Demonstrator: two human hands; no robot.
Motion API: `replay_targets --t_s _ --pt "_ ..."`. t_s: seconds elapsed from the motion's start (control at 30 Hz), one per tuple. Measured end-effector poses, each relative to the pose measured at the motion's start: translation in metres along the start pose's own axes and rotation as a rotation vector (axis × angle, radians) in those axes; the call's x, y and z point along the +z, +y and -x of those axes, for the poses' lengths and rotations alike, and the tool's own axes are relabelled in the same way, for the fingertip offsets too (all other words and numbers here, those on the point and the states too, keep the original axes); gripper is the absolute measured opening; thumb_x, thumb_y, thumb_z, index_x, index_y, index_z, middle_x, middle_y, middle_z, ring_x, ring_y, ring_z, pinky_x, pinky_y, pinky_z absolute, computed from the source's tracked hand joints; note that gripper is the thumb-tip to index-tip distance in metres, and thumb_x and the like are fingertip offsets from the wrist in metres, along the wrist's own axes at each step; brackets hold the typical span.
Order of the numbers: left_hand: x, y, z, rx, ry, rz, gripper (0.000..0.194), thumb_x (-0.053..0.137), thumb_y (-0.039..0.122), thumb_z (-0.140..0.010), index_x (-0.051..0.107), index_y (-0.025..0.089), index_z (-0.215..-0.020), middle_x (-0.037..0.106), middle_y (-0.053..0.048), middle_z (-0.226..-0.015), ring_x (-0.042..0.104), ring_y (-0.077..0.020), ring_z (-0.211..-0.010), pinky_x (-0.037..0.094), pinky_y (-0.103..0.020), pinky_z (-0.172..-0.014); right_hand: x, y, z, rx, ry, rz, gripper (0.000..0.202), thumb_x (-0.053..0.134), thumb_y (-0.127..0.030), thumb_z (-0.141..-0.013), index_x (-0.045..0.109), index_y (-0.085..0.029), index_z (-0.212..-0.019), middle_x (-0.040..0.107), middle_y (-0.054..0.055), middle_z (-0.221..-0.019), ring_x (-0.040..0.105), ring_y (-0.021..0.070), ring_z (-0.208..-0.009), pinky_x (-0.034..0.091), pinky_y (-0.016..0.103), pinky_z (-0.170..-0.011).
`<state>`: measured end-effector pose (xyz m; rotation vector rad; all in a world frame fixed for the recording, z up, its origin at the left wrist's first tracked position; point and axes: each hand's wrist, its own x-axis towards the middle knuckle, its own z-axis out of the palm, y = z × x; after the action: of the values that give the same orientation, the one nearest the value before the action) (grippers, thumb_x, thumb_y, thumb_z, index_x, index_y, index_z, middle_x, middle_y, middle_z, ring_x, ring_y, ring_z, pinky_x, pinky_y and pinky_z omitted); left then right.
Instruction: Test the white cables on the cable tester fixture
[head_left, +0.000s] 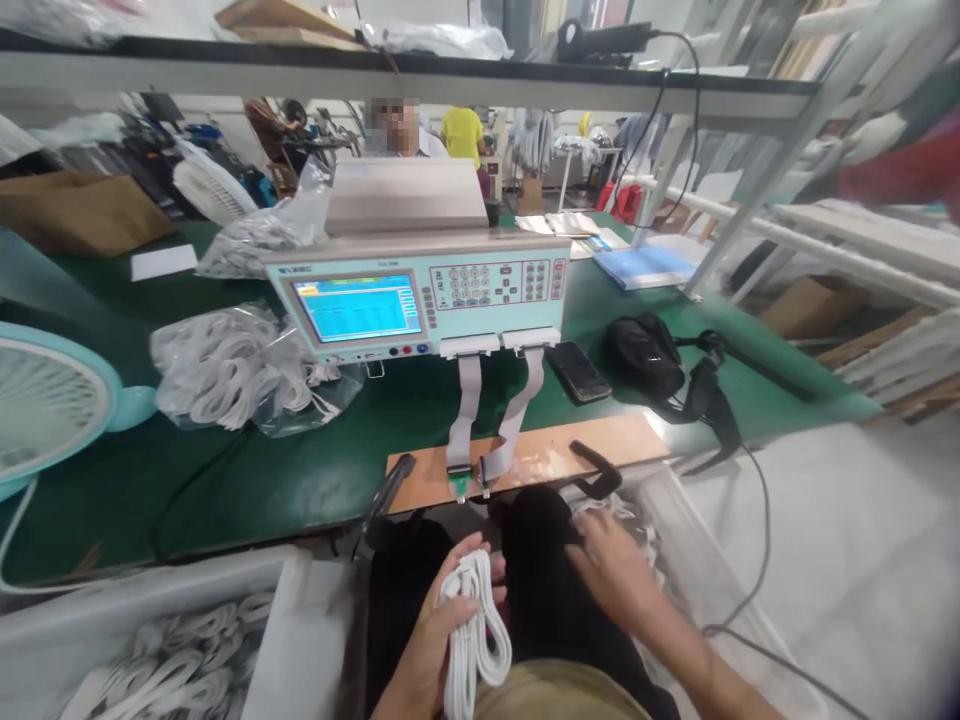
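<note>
A bundle of white cable (474, 630), coiled into long loops, lies in my left hand (442, 625), whose fingers and thumb close round it above my lap. My right hand (611, 570) is over my right thigh, beside a white bin (694, 540) with white cables in it. Its fingers look apart and slightly blurred, and I see nothing in them. In front of both hands, two grey ribbon cables (466, 405) run from a tester with a lit blue screen (360, 308) down to small connectors (460, 484) on a wooden board (630, 440).
At the left stand a pale blue fan (120, 405) and clear bags of white cables (217, 365). Below them a white bin (289, 600) holds more coils. A phone (577, 372), a black pouch (643, 352) and a blue folder (646, 266) lie to the right. A person sits behind the tester.
</note>
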<state>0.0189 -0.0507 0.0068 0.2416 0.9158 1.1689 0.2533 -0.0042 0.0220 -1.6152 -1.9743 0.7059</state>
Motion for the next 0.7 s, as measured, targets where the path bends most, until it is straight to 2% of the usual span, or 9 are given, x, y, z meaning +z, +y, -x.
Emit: replay_targets --t_s 0.1,0.2,0.3,0.37,0.43,0.5,0.6,0.67,0.7 --pt "0.023 -0.004 0.000 -0.007 -0.024 -0.009 0.061 0.065 0.014 -0.058 0.057 0.024 -0.118 0.060 -0.008 -0.122 0.051 -0.0290 -0.117 0.048 -0.034 -0.089 0.026 -0.036 0.010 -0.055 -0.300 -0.347 0.017 0.054 -0.024 -0.079 0.058 -0.023 -0.095 0.057 0.003 -0.088 0.053 0.0184 -0.074 0.042 0.028 -0.067" --pt "0.037 0.000 0.007 -0.027 -0.043 -0.041 0.063 0.062 0.013 -0.064 0.052 0.025 -0.125 0.059 -0.008 -0.124 0.053 -0.0288 -0.114 0.048 -0.034 -0.087 0.049 -0.056 0.010 0.053 -0.349 -0.580 0.013 0.054 -0.026 -0.079 0.058 -0.019 -0.088 0.057 0.002 -0.082 0.052 0.0178 -0.074 0.041 0.027 -0.066" --pt "0.028 0.008 0.011 0.022 -0.043 -0.058 0.056 0.063 0.012 -0.066 0.056 0.026 -0.120 0.054 -0.007 -0.129 0.049 -0.0287 -0.118 0.048 -0.033 -0.086 0.053 -0.053 0.006 0.138 -0.410 -0.878 0.023 0.050 -0.023 -0.077 0.059 -0.018 -0.098 0.060 0.002 -0.091 0.053 0.0192 -0.085 0.041 0.028 -0.075" --pt "0.013 0.013 0.011 0.093 -0.011 -0.129 0.040 0.066 0.014 -0.066 0.062 0.023 -0.105 0.061 -0.007 -0.117 0.057 -0.0254 -0.105 0.051 -0.028 -0.073 0.049 -0.046 0.002 0.183 -0.465 -1.013 0.030 0.047 -0.020 -0.074 0.059 -0.019 -0.102 0.061 0.002 -0.095 0.053 0.0189 -0.088 0.040 0.028 -0.078" --pt "-0.004 0.018 0.007 0.158 0.042 -0.324 0.019 0.068 0.019 -0.068 0.064 0.020 -0.087 0.065 -0.004 -0.089 0.061 -0.0167 -0.072 0.046 -0.020 -0.052 0.044 -0.039 -0.003 0.261 -0.578 -1.031 0.030 0.045 -0.018 -0.070 0.061 -0.017 -0.095 0.061 0.001 -0.083 0.054 0.0169 -0.076 0.042 0.026 -0.070" --pt "-0.014 0.024 0.003 0.212 0.028 -0.610 0.010 0.068 0.024 -0.071 0.065 0.018 -0.077 0.060 -0.001 -0.076 0.053 -0.0107 -0.054 0.040 -0.019 -0.044 0.042 -0.036 -0.007 0.324 -0.754 -0.990 0.028 0.044 -0.017 -0.066 0.061 -0.015 -0.088 0.058 0.000 -0.068 0.051 0.0139 -0.060 0.040 0.023 -0.057" --pt "-0.012 0.035 -0.001 0.295 -0.179 -0.947 0.015 0.067 0.023 -0.071 0.070 0.019 -0.085 0.060 -0.005 -0.089 0.058 -0.0152 -0.071 0.047 -0.024 -0.064 0.042 -0.037 -0.011 0.326 -0.965 -0.901 0.024 0.045 -0.019 -0.067 0.060 -0.015 -0.084 0.053 -0.002 -0.060 0.046 0.0115 -0.051 0.036 0.021 -0.049" --pt "-0.006 0.040 -0.003 0.286 -0.312 -1.036 0.016 0.064 0.020 -0.073 0.071 0.020 -0.088 0.061 -0.005 -0.090 0.059 -0.0182 -0.081 0.046 -0.026 -0.076 0.042 -0.040 -0.012 0.275 -1.019 -0.829 0.019 0.047 -0.025 -0.073 0.058 -0.016 -0.084 0.051 -0.002 -0.062 0.047 0.0113 -0.052 0.036 0.021 -0.048" --pt "-0.003 0.040 -0.003 0.259 -0.335 -1.056 0.014 0.062 0.020 -0.075 0.071 0.020 -0.085 0.062 -0.005 -0.087 0.059 -0.0179 -0.080 0.045 -0.026 -0.075 0.042 -0.042 -0.011 0.226 -0.999 -0.780 0.018 0.049 -0.028 -0.075 0.057 -0.016 -0.086 0.052 -0.002 -0.065 0.047 0.0114 -0.054 0.037 0.021 -0.049"
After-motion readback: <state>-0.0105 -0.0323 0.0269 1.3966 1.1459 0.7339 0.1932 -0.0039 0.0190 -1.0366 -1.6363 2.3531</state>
